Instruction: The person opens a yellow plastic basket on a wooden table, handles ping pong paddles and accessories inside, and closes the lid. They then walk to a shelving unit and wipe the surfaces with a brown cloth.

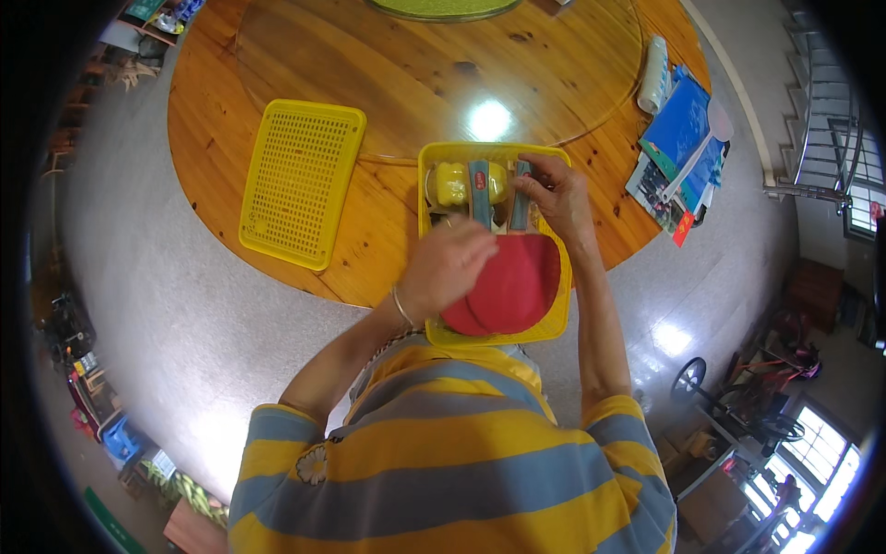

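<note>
A yellow plastic basket [500,339] stands at the table's near edge, right in front of me. Two red table tennis paddles [519,284] lie in it side by side and overlapping, their blue-grey handles pointing away from me. My right hand [557,194] has its thumb and fingers around the end of the right-hand handle [520,208]. Blurred, my left hand [450,266] hovers over the left part of the red blades, its fingers curled; whether it touches anything is unclear. Beyond it, yellow objects in clear wrapping [451,183] sit around the left handle [479,183].
A yellow perforated lid [301,183] lies on the round wooden table [208,138] to the left. On the right edge are a blue folder [685,111], papers, a white plastic spoon [692,163] and a white roll [653,76]. A raised round glass turntable [429,83] covers the middle.
</note>
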### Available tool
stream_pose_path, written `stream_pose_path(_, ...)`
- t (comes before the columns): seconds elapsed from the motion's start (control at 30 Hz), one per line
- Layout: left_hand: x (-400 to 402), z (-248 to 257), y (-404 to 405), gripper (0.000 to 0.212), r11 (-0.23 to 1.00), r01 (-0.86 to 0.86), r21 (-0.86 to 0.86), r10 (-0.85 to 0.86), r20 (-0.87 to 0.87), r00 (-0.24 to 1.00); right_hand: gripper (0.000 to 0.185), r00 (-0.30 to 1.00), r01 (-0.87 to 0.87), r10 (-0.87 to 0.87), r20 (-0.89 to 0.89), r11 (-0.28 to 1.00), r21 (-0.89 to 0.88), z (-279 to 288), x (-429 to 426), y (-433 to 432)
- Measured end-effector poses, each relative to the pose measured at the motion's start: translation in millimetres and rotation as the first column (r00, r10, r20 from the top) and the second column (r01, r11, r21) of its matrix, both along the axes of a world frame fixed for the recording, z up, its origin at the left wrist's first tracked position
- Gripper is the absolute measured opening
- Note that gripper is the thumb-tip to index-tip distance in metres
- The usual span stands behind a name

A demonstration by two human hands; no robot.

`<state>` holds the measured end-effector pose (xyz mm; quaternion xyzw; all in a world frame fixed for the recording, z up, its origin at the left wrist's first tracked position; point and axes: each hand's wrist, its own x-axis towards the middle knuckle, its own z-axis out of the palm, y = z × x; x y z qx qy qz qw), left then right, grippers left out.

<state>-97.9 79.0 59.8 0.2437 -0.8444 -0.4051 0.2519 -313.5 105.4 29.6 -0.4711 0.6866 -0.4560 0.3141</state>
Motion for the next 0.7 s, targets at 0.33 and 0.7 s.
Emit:
stream_pose_path(0.33, 3, -25, 36, 0.035, 0.959, 0.132, -0.253, -0.103, 0.124, 0.987, 0.040, 0.974, 0.028, -0.025, -0.226, 1.000, 0.008, 0, 11, 9)
stream_pose_path(0.7, 1, -19, 35, 0.050, 0.953, 0.218, -0.212, -0.157, 0.272, 0.949, 0.029, 0.993, 0.002, 0.001, -0.119, 1.000, 0.021, -7, 6, 3)
